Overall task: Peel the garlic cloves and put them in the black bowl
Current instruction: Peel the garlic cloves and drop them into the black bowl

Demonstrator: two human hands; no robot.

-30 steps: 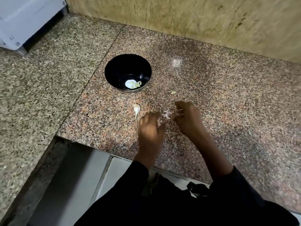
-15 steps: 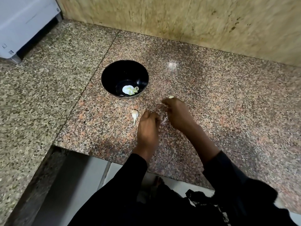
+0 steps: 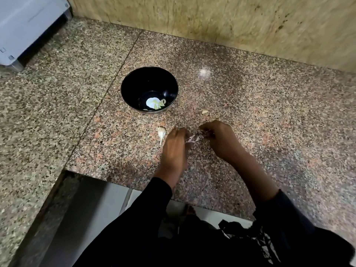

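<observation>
The black bowl [image 3: 134, 81] stands on the granite counter [image 3: 269, 112] and holds pale peeled garlic [image 3: 158, 104] at its bottom. Below it, my left hand [image 3: 174, 149] and my right hand [image 3: 221, 139] meet over a garlic clove with loose purplish skin [image 3: 193, 138], both pinching it with curled fingers. An unpeeled clove [image 3: 161, 132] lies just left of my left hand. A small pale garlic piece [image 3: 204, 112] lies right of the bowl, above my right hand.
A white appliance [image 3: 28, 26] stands at the far left corner. A tan stone wall [image 3: 231, 22] backs the counter. The counter's front edge runs just below my wrists, with a cut-out and tiled floor [image 3: 92, 205] at lower left.
Both hands stay together over the clove; the loose skin now shows between them. The camera view has shifted, so the bowl and hands sit slightly differently in the frame.
</observation>
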